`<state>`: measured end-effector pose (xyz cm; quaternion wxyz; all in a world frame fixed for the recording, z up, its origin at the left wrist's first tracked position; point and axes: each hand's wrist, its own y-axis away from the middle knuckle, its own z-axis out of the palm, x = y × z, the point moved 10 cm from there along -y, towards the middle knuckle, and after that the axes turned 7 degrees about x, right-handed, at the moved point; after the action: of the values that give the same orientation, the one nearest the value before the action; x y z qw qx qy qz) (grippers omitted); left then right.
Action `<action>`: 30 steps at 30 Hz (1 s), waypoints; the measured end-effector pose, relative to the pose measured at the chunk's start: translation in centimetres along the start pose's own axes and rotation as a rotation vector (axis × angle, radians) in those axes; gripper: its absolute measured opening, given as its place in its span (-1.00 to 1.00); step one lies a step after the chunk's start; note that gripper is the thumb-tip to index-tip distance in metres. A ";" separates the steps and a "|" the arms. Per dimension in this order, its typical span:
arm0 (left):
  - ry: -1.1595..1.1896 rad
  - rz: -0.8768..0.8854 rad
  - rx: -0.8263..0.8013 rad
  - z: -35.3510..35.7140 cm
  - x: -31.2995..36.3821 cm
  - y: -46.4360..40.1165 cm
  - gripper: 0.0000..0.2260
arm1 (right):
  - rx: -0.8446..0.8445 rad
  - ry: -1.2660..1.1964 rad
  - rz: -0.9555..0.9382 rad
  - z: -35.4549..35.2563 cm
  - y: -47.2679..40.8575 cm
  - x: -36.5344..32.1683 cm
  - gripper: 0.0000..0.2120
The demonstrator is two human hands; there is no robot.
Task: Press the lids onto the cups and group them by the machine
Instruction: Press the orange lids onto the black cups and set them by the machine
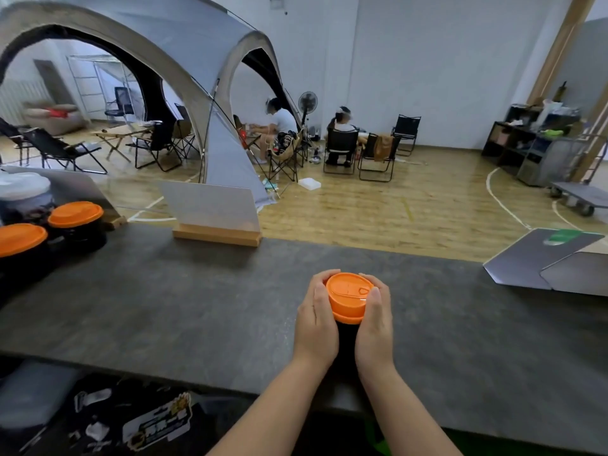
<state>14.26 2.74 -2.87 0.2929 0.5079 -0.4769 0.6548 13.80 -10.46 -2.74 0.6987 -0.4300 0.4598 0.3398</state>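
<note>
Where: at the middle of the dark grey counter (164, 307), close to its near edge, a black cup (345, 343) stands upright with an orange lid (349, 296) on top.
Left hand: the left hand (317, 319) wraps the cup's left side, fingers curled over the far rim of the lid, so it grips cup and lid together.
Right hand: the right hand (375, 324) mirrors it on the other side, thumb lying along the lid's edge, fingers curled round the far side, also gripping.
Lid seating: the lid looks level and its skirt sits low over the cup's mouth; whether it has clicked home all the way round I cannot tell from where I stand.
Step in hand, as I judge it: pressing this lid down, with the move to the group yet to come.
Doing it well: squeeze down on the rim, not the middle, and work round the edge so no part stays lifted; keep the cup flat on the counter and avoid crushing its wall.
Where it goes next: two lidded cups (77, 222) with orange tops stand together at the far left, beside what seems to be the machine (23, 195), well apart from this one.
Risk: a tilted press could pop one side up, or tip the cup if it holds liquid.
</note>
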 end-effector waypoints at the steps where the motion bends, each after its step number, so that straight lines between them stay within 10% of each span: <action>1: -0.003 0.010 0.007 0.0 0.0 -0.1 -0.66 | -0.003 0.001 -0.008 0.0 0.0 0.0 -0.67; 10: -0.028 0.027 0.045 0.0 0.3 -0.1 -0.67 | -0.028 0.057 -0.055 0.1 -0.5 -0.1 -0.64; 18: 0.072 -0.128 0.268 -3.3 -0.6 1.5 -0.68 | -0.409 0.271 0.059 0.1 -1.4 0.5 -0.72; 30: 0.194 -0.091 0.450 -15.3 0.8 -2.3 -0.67 | -0.357 0.086 0.108 13.4 2.2 -0.1 -0.76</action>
<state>10.08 17.60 -1.86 0.2463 0.5160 -0.2652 0.7764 16.49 2.63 -0.50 0.5718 -0.5358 0.4443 0.4343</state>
